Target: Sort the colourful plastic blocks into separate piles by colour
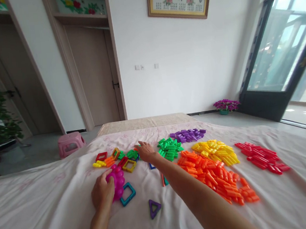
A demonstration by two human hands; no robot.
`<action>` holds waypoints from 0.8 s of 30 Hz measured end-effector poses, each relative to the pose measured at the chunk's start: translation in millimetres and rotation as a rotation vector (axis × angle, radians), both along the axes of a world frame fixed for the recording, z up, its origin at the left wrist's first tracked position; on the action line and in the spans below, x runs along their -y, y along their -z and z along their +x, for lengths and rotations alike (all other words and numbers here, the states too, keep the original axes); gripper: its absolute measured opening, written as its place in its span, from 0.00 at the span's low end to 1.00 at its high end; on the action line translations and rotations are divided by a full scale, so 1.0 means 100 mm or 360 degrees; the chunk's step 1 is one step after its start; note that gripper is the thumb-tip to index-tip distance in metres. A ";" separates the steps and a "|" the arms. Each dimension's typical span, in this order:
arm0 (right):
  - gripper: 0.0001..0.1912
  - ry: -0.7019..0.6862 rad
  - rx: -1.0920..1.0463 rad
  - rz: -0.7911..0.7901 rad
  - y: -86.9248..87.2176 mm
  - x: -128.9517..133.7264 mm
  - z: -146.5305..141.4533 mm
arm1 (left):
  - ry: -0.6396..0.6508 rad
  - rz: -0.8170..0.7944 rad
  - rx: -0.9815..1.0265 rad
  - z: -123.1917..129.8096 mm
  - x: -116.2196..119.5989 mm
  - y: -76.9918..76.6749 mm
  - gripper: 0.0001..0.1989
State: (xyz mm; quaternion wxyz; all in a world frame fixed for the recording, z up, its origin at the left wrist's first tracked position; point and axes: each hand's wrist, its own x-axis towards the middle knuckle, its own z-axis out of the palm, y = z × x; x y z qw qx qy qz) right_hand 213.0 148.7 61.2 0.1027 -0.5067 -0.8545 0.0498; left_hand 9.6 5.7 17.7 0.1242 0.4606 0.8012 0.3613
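Observation:
My left hand is closed around a magenta toy made of rounded lobes, like a bumpy flower or a bunch of grapes. Beside that toy lies a teal square frame tile. Farther out, my right hand reaches over the cloth, palm down with its fingers extended. Just left of its fingers are green plastic pieces. A yellow square frame tile lies close by, with a red tile partly under it. Below my right wrist, a blue tile is partly covered by my arm.
Sorted heaps of plastic pieces spread rightward: green, purple, orange, yellow and red. A purple triangle tile lies nearer me. A pale cloth covers the surface. A pink stool stands beyond its left edge.

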 end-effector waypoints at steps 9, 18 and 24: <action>0.18 0.0084 -0.0065 -0.0020 -0.11 0.14 0.15 | -0.0020 0.0031 -0.0048 0.02 0.01 -0.02 0.22; 0.18 0.0330 -0.0367 0.0030 -0.38 0.71 0.98 | 0.0027 0.0030 -0.0010 0.01 0.04 -0.04 0.22; 0.19 0.0533 -0.0388 0.0106 -0.49 1.15 1.89 | 0.0001 -0.0147 -0.0004 -0.04 0.02 -0.02 0.24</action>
